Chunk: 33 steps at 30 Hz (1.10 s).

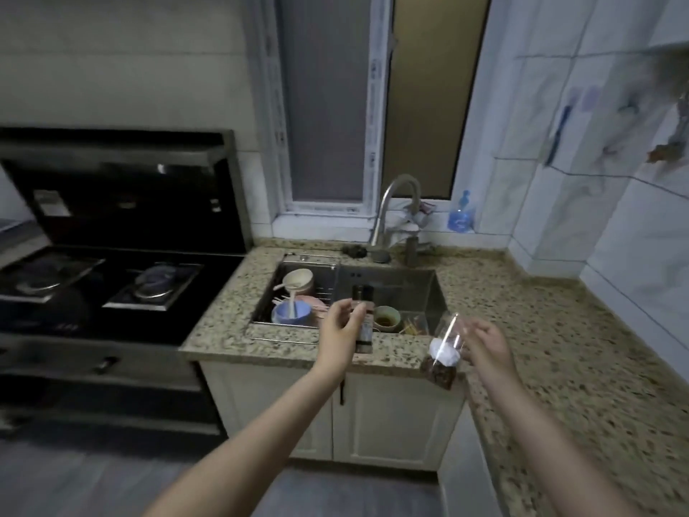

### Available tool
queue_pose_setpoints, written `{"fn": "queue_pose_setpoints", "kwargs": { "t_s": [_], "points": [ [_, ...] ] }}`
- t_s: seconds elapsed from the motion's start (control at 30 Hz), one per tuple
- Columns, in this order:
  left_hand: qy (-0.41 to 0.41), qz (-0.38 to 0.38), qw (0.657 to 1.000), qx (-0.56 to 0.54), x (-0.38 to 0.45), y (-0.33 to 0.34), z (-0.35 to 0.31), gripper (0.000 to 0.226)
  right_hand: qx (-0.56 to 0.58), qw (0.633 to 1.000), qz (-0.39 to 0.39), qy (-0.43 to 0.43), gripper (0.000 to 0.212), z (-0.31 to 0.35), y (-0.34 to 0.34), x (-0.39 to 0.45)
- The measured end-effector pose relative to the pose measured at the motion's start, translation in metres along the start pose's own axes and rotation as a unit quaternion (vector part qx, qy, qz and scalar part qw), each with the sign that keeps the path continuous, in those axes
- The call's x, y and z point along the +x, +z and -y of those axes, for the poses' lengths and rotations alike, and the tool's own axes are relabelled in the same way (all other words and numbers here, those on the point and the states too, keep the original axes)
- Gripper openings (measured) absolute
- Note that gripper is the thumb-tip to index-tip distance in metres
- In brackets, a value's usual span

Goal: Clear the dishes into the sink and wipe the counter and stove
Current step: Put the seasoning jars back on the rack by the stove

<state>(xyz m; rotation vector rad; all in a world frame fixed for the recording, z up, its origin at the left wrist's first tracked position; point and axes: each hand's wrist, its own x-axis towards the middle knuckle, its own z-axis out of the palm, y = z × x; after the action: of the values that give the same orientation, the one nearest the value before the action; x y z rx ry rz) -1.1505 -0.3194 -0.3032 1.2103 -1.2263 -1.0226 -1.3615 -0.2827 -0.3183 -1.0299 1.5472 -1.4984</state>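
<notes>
Speckled granite tabletop (540, 330) seen wrapped round corner, black stove (112, 289) set at left. Steel sink (410, 289) sunk between them; bowls (294, 300) and cup (387, 318) piled inside. Dark-capped upright bottle (363, 319) gripped by left hand (341, 328), fingers (345, 305) curled round its upper part, above sink's front edge. Tilted clear jar (443, 352), dark contents at its lower end, held by right hand (484, 343), fingers loosely curled round it. White label patch noted on jar; writing too blurred to be read.
</notes>
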Motion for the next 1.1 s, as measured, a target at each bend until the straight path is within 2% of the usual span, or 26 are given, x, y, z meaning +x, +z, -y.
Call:
{"fn": "queue_pose_setpoints", "kwargs": {
  "t_s": [0.1, 0.2, 0.3, 0.43, 0.6, 0.93, 1.1],
  "points": [
    [0.008, -0.045, 0.999, -0.014, 0.009, -0.076, 0.005, 0.009, -0.011, 0.998, 0.056, -0.03, 0.028, 0.026, 0.081, -0.013],
    [0.003, -0.073, 0.997, -0.022, 0.006, -0.137, 0.008, 0.014, 0.002, 0.995, 0.091, -0.044, 0.027, 0.042, 0.144, -0.03],
    [-0.004, -0.104, 0.994, -0.017, 0.006, -0.223, 0.016, 0.015, -0.003, 0.99, 0.139, -0.033, 0.032, 0.042, 0.229, -0.051],
    [-0.013, -0.142, 0.99, -0.004, 0.015, -0.334, 0.026, 0.009, -0.001, 0.982, 0.186, -0.019, 0.026, 0.039, 0.338, -0.08],
    [-0.01, -0.183, 0.983, -0.005, 0.02, -0.447, 0.041, 0.005, 0.0, 0.974, 0.226, -0.013, 0.026, 0.033, 0.451, -0.112],
    [-0.012, -0.266, 0.964, -0.013, 0.037, -0.582, 0.05, 0.015, 0.001, 0.946, 0.323, -0.022, 0.028, 0.045, 0.605, -0.15],
    [-0.028, -0.307, 0.951, -0.005, 0.064, -0.643, 0.066, 0.006, -0.003, 0.932, 0.362, -0.02, 0.037, 0.047, 0.688, -0.146]
  ]
}}
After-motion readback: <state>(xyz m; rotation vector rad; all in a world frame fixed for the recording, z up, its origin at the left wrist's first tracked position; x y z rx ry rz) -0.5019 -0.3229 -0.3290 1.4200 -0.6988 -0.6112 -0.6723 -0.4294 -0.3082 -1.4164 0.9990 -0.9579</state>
